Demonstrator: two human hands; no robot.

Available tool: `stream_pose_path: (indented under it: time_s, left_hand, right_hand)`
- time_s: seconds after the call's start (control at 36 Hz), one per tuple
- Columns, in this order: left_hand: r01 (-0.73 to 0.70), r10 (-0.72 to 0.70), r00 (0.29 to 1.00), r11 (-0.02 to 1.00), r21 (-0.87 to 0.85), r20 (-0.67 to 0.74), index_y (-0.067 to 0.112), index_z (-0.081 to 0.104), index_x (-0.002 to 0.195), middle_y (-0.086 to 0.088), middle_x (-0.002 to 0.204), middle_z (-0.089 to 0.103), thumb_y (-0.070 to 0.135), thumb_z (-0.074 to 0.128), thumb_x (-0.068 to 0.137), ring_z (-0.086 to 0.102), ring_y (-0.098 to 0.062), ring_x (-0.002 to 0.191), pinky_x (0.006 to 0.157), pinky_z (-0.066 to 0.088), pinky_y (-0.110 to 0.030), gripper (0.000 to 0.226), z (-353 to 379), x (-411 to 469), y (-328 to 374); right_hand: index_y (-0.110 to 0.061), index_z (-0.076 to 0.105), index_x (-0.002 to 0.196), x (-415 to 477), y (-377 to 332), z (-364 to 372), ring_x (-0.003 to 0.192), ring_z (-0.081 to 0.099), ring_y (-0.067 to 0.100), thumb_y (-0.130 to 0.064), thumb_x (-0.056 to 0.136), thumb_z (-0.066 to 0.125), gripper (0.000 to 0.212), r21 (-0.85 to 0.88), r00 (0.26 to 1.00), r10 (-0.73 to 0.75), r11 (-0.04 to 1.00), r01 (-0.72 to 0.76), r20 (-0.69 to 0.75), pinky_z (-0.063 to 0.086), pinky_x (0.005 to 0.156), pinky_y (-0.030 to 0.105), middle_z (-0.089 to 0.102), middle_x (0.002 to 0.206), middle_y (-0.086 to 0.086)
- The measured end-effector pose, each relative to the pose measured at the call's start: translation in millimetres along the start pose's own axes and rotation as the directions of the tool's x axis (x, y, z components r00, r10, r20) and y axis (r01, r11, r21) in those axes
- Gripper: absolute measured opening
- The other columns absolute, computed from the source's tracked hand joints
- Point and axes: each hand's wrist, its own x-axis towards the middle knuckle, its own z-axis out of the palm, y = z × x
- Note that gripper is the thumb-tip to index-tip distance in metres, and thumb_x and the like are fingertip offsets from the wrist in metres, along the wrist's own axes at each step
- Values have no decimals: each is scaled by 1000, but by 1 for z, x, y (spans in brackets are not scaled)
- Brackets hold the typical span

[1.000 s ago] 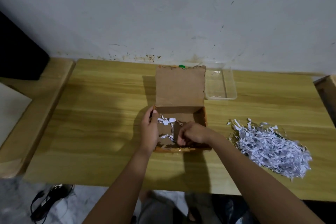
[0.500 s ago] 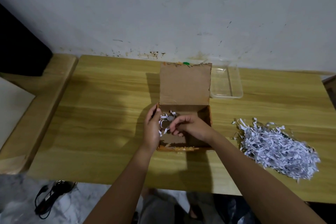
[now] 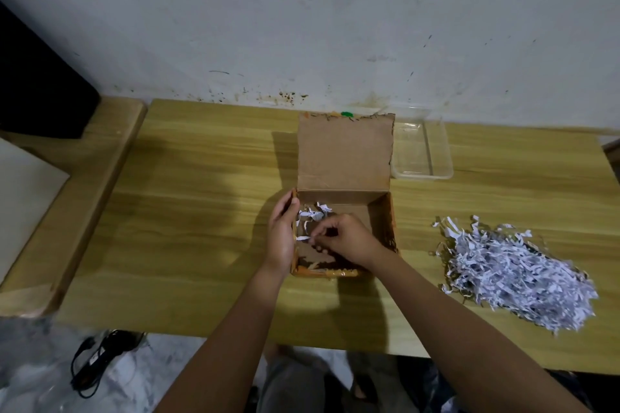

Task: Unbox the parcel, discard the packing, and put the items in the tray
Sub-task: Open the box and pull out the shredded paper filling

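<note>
- The cardboard box (image 3: pixel 345 198) sits open at the middle of the wooden table (image 3: pixel 201 211), closer to the front edge than to the back, its lid flap (image 3: pixel 345 151) standing up on the far side.
- A few white shredded paper strips (image 3: pixel 313 211) lie in the box's far-left inner corner; the rest of the visible floor is bare brown card.
- The left hand (image 3: pixel 281 235) grips the box's left wall, thumb over the rim on the inside, fingers down the outside.
- The right hand (image 3: pixel 345 238) reaches into the box from the front right, fingers curled and pinched together at a white strip (image 3: pixel 303 238) near the left wall; whether it holds anything besides paper cannot be told.
- A clear plastic tray (image 3: pixel 436 174) stands at the back edge of the table, just right of the lid flap and partly hidden behind it.
- A heap of shredded paper (image 3: pixel 516 271) lies on the table towards the right edge, well apart from the box.
- Beyond the table's back edge rises a stained white wall (image 3: pixel 302 27).
- A black cable (image 3: pixel 97 359) lies on the floor below the table's front-left corner.
</note>
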Motion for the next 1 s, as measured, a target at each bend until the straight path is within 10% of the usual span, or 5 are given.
stream_pose_path:
  time_s: [0.28,0.44,0.56,0.72,1.0]
  left_hand:
    - [-22,21,1000,999,-41,-12,1,46,132,-12,127,55,6,45,95,51,-18,117,96,42,-21,38,1,1,-2]
    - [-15,15,1000,999,-45,-12,1,45,133,-12,125,56,7,46,95,52,-18,117,92,44,-17,39,2,1,-2]
    - [-20,20,1000,999,-45,-17,2,46,131,-11,129,55,7,46,94,53,-18,115,87,45,-14,37,3,1,-1]
    - [-27,26,999,999,-40,-19,3,47,132,-13,132,54,8,47,94,50,-22,123,102,41,-28,37,3,1,-2]
    - [-32,29,998,998,-52,-54,5,51,129,-10,124,57,8,49,93,54,-14,110,81,48,-10,36,3,5,-6]
  right_hand:
    - [-8,70,98,-8,1,-15,64,61,30,-8,81,67,17,-68,980,87,993,-101,-178,54,73,39,69,87,25]
    - [-16,64,112,-14,-6,-13,70,53,12,-11,79,68,34,-183,968,-8,982,-39,-249,48,74,27,61,83,4]
    - [-16,54,121,-21,0,-12,112,47,31,-15,76,63,45,-325,912,76,920,-220,-403,46,94,42,50,121,10]
    - [-11,37,129,-15,1,1,124,31,41,-13,71,68,66,-232,925,213,928,-293,-316,31,106,45,32,134,16]
    - [-15,43,129,2,-14,19,124,38,30,-9,65,78,73,-128,971,73,986,-104,-227,37,108,40,36,128,11]
